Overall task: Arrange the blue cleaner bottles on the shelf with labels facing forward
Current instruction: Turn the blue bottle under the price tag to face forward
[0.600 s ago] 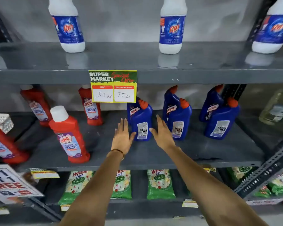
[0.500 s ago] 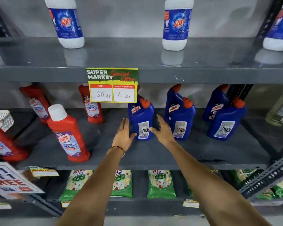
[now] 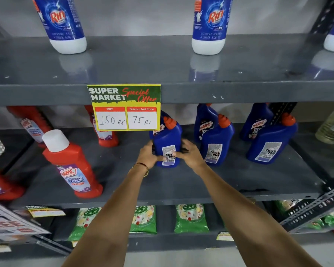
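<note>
Several blue Harpic cleaner bottles with orange caps stand on the grey middle shelf (image 3: pixel 229 180). The leftmost front blue bottle (image 3: pixel 167 140) shows its white back label with a barcode. My left hand (image 3: pixel 148 155) grips its left side and my right hand (image 3: pixel 190 155) grips its right side near the base. To the right, a second front blue bottle (image 3: pixel 216 141) and a third (image 3: pixel 268 143) also show back labels. Two blue bottles behind them (image 3: pixel 204 122) (image 3: pixel 257 122) show the Harpic front label.
Red Harpic bathroom cleaner bottles (image 3: pixel 71 164) stand on the left of the same shelf. A yellow price tag (image 3: pixel 124 106) hangs from the upper shelf edge, just above the held bottle. White Rin bottles (image 3: pixel 208 26) stand above. Green packets (image 3: pixel 191 218) lie below.
Both hands have closed in from either side onto the leftmost front blue bottle. The camera has moved closer to the shelf.
</note>
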